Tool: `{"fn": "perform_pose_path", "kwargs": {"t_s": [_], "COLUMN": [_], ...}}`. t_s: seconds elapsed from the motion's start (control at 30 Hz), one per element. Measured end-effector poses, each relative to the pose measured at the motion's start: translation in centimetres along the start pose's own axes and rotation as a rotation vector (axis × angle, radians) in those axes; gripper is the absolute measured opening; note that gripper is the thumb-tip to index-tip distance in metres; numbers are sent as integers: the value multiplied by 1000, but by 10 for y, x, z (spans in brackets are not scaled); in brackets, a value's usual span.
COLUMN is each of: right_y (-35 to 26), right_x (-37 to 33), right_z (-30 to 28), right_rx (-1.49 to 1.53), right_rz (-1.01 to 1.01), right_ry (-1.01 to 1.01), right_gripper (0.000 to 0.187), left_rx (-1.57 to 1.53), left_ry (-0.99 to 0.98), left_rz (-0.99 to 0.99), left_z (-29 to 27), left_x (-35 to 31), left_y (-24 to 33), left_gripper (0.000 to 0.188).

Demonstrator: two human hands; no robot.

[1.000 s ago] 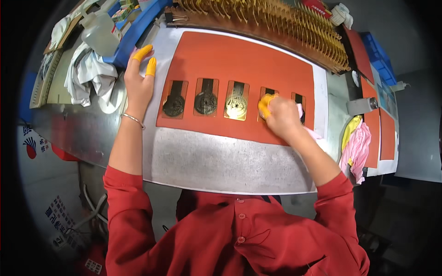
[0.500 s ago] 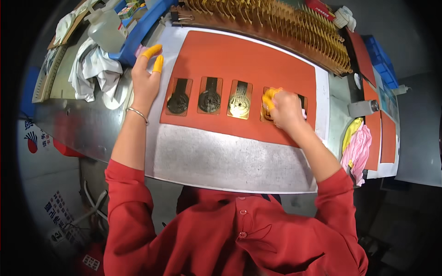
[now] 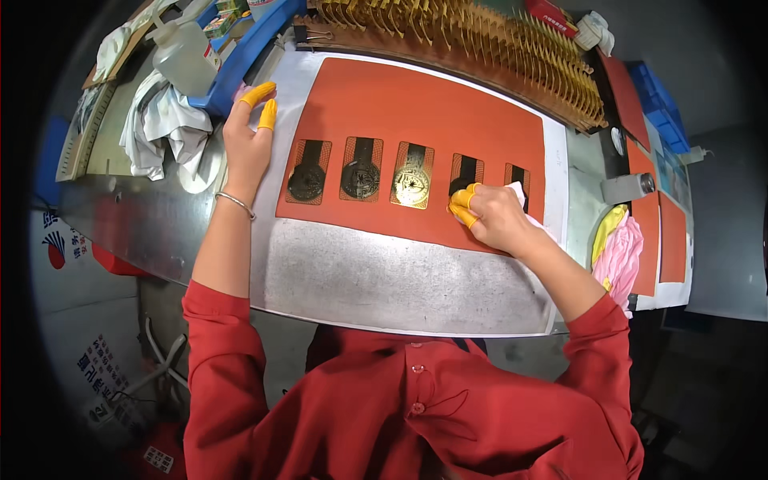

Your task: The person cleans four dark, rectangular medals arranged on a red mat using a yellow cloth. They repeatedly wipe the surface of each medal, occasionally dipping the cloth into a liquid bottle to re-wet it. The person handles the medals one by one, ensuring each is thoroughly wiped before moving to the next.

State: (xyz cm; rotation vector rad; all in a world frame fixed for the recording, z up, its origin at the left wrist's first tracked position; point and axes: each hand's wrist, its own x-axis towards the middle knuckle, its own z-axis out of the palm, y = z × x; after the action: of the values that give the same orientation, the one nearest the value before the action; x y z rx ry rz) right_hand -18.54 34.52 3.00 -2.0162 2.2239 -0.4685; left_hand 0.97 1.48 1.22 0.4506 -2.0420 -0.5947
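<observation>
Several thin gold-and-black metal plates, each with a round medal pattern, lie in a row on an orange-red mat [image 3: 416, 96]. My right hand [image 3: 500, 216], with yellow finger cots, is closed on a white cloth [image 3: 518, 192]; only bits of the cloth show. Its fingertips press on the lower part of the fourth plate [image 3: 467, 168] and hide it. The hand also covers the bottom of the rightmost plate [image 3: 518, 178]. Beside the mat's left edge, my left hand [image 3: 248, 144] is open and empty, its yellow-capped fingers apart. The third plate [image 3: 412, 178] shines brightest.
A long rack of curved gold sheets [image 3: 472, 56] stands along the back. At left are a blue tray [image 3: 240, 60], a clear plastic bottle [image 3: 184, 60] and a white cloth heap [image 3: 168, 120]. A grey bottle [image 3: 628, 188] and pink cloth [image 3: 620, 252] lie right.
My right hand has slid toward me over the fourth plate, baring its upper part and the top of the rightmost plate. My left hand has barely moved.
</observation>
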Motion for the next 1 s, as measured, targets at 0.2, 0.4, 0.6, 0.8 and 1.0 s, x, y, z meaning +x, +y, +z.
{"fn": "perform_pose_path", "kwargs": {"t_s": [0.2,0.4,0.6,0.8,1.0], "right_y": [2,21,17,29,30], "right_x": [8,11,9,31,22], "right_z": [-6,0,-5,-21,-13], "right_rx": [-1,-100,87,57,72], "right_rz": [43,57,31,112,15], "right_ry": [52,155,39,70,52], "right_gripper": [11,14,15,14,17], "left_rx": [-144,-190,-200,-272,-345], "left_ry": [-2,1,17,-37,-10], "left_rz": [-123,-173,-197,-284,-294], "left_z": [5,8,4,8,8], "left_x": [-2,-1,-3,-1,-2], "left_y": [7,1,-10,-5,-10], "left_gripper": [24,24,24,25,24]}}
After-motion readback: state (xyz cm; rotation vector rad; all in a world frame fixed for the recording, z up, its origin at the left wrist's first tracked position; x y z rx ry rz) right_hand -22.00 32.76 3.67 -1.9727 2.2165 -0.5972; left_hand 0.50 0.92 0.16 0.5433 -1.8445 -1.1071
